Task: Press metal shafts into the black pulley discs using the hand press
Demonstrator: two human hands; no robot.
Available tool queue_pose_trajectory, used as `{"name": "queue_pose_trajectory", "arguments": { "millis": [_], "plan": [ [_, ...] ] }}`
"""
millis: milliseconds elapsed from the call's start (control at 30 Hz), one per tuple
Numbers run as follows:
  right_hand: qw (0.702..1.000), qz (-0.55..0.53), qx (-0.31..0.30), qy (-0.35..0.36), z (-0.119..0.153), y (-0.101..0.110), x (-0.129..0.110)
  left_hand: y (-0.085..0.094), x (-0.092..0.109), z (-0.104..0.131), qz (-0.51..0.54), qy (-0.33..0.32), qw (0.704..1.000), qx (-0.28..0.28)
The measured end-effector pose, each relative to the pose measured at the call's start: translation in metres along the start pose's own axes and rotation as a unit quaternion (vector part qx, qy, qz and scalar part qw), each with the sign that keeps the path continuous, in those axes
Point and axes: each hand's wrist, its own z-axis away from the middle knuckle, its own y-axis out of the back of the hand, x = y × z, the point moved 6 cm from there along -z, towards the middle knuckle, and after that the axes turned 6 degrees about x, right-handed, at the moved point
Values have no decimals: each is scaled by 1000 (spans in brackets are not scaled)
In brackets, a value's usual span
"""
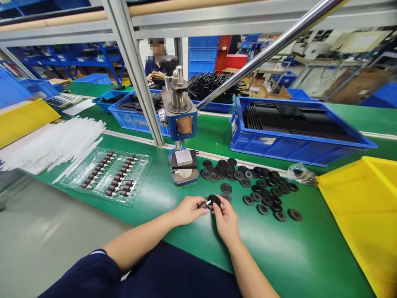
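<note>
Spindle [203,205] pinched in my left hand [187,211], nearer the press [183,124]; white tip [209,202] towards disc [214,200] gripped by right hand [228,220].

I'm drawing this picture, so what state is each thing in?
Left hand: pinching dark peg
Right hand: pinching black wheel
Loose wheels: scattered
Clear tray: open, partly filled
White strips: heaped
Big blue bin: open, holding black parts
Right yellow bin: open

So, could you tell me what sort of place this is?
Most likely a factory assembly workshop: a hand press stands on the green bench, beside loose black discs, with blue bins of parts behind.
</note>
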Motion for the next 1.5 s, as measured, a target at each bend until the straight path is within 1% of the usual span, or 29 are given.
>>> {"name": "queue_pose_trajectory", "arguments": {
  "millis": [33, 100, 300, 367, 467, 533, 767, 867, 933, 1033, 1100, 1167, 1233, 1300, 1367, 1500],
  "plan": [
    [1000, 9, -3, 13, 1, 0, 0, 1, 2, 2, -23, -16, 1000, 2],
    [999, 29, -11, 42, 2, -2, -2, 3, 2, 6, -44, -24, 999, -3],
    [989, 68, -33, 130, 7, -5, -13, 6, 0, 8, -41, -28, 999, 8],
    [981, 81, -50, 168, 11, -6, -20, 6, 1, 9, -37, -35, 999, 15],
    [962, 122, -77, 230, 18, -9, -30, 7, 1, 10, -29, -42, 999, 19],
    [951, 149, -90, 254, 21, -10, -33, 7, -2, 10, -26, -41, 999, 19],
    [931, 202, -119, 280, 27, -13, -39, 5, -19, 10, -22, -4, 999, 40],
    [924, 222, -136, 281, 31, -15, -41, 4, -22, 10, -5, 1, 999, 43],
    [924, 228, -153, 267, 32, -16, -39, 5, -22, 10, 1, 0, 999, 43],
    [935, 209, -169, 232, 33, -16, -33, 5, -18, 9, -3, -7, 999, 36],
    [945, 178, -166, 219, 33, -15, -30, 5, -15, 8, 4, -4, 999, 33],
    [960, 145, -139, 197, 31, -11, -26, 5, -14, 7, 22, 12, 999, 32],
    [976, 119, -102, 152, 28, -5, -21, 6, -15, 5, 37, 35, 998, 36],
    [984, 103, -81, 123, 25, -2, -17, 7, -16, 4, 37, 48, 997, 41],
    [980, 106, -89, 146, 25, -3, -17, 8, -17, 3, 22, 45, 998, 42],
    [950, 161, -126, 236, 31, -9, -23, 11, -15, 4, -26, 7, 999, 40]
  ]
}}
